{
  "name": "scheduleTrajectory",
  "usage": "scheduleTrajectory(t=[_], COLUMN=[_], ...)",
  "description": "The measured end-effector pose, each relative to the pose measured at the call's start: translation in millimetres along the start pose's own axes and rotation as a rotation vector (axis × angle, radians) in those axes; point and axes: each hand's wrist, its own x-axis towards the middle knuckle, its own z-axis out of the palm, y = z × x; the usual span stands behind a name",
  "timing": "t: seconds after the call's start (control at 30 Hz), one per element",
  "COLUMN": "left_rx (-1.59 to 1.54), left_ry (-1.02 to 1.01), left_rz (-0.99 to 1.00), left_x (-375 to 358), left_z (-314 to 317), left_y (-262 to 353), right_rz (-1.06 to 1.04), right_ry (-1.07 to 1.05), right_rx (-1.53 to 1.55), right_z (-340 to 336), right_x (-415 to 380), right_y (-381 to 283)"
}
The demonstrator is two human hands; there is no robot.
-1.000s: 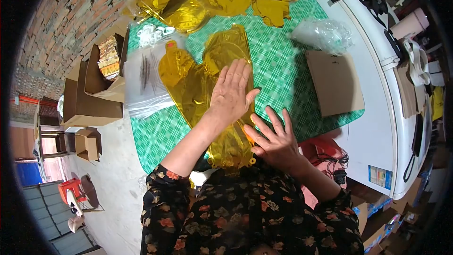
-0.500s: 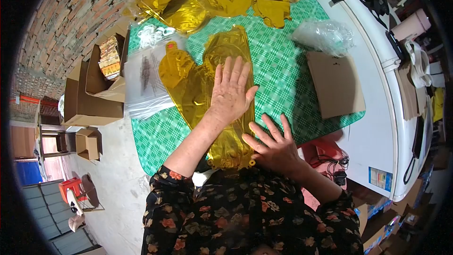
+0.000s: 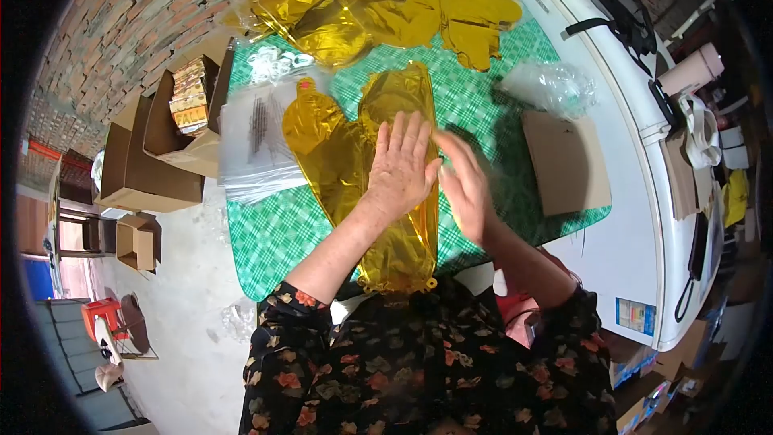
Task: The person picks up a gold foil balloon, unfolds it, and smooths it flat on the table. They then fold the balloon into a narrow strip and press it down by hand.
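Observation:
A flat, gold foil balloon (image 3: 330, 149) lies on the green checked tablecloth (image 3: 278, 246), its near end reaching the front edge by my body. My left hand (image 3: 400, 165) rests palm down on the middle of it, fingers stretched out. Just to the right, my right hand (image 3: 465, 185) is raised on edge beside the left thumb, along the balloon's right side. Its fingers are extended and slightly blurred, with nothing held in them.
More gold foil balloons (image 3: 394, 8) lie across the far end. Clear plastic bags (image 3: 258, 145) and white ties (image 3: 278, 63) are at left. A crumpled clear bag (image 3: 555, 87) and a cardboard sheet (image 3: 566, 163) lie at right, beside a white freezer (image 3: 624, 209). Cardboard boxes (image 3: 153, 161) stand left.
My right hand has moved up and left from the table's front edge to beside my left hand. My left hand stays flat on the balloon. The view has shifted slightly.

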Motion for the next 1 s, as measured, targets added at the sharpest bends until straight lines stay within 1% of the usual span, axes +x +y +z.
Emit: scheduleTrajectory(t=[0.13, 0.17, 0.27, 0.33, 0.4, 0.47, 0.6, 0.7, 0.77, 0.8, 0.87, 0.9, 1.0], left_rx=[0.002, -0.006, -0.022, -0.023, -0.005, 0.039, 0.008, -0.034, -0.005, -0.070, -0.197, -0.224, -0.496], left_ry=[-0.003, 0.000, -0.016, -0.036, -0.071, -0.084, -0.065, -0.003, 0.032, 0.093, 0.214, 0.308, 0.335], left_rz=[-0.010, -0.015, -0.040, -0.047, -0.045, -0.055, -0.059, -0.052, -0.055, -0.081, -0.133, -0.156, -0.380], left_x=[1, 1, 1, 0, 2, 1, 1, -3, -8, -13, -27, -36, -75], left_z=[1, 2, 3, 0, -2, -4, 0, 2, -1, -6, -27, -42, -80], left_y=[0, 0, 1, 2, 2, 4, 2, -5, -11, -16, -29, -35, -53], right_rz=[0.208, 0.323, 0.365, 0.376, 0.377, 0.290, 0.070, -0.069, 0.014, 0.056, 0.053, 0.051, 0.069], right_ry=[0.055, 0.088, 0.092, 0.056, 0.035, 0.021, 0.007, -0.021, -0.048, -0.063, -0.083, -0.093, -0.124], right_rx=[0.178, 0.319, 0.375, 0.358, 0.331, 0.172, -0.225, -0.312, -0.273, -0.253, -0.296, -0.315, -0.398], right_z=[23, 27, 31, 31, 33, 40, 49, 52, 52, 52, 53, 54, 55], right_x=[37, 40, 49, 48, 48, 47, 46, 45, 46, 46, 45, 45, 45], right_y=[37, 40, 53, 44, 40, 59, 57, 59, 59, 59, 58, 58, 52])
